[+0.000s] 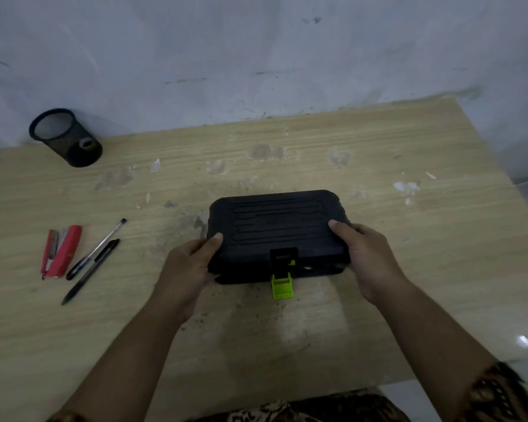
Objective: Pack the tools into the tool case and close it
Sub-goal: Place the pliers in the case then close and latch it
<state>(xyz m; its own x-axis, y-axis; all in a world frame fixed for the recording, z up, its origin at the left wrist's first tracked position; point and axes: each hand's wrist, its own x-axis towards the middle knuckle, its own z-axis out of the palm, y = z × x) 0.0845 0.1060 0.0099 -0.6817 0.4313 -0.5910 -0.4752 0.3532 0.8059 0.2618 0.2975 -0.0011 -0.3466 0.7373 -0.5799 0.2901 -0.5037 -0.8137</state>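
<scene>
Tool case (275, 223) closed, latch (282, 286) undone, left hand (192, 263), right hand (366, 254) gripping

The left forearm (128, 354) and right forearm (433, 339) reach forward and converge, the left hand (189, 266) curled round the near left corner of the case (275, 226), thumb on top, the right hand (369, 260) clasping its right end likewise, thumb on the lid.
</scene>
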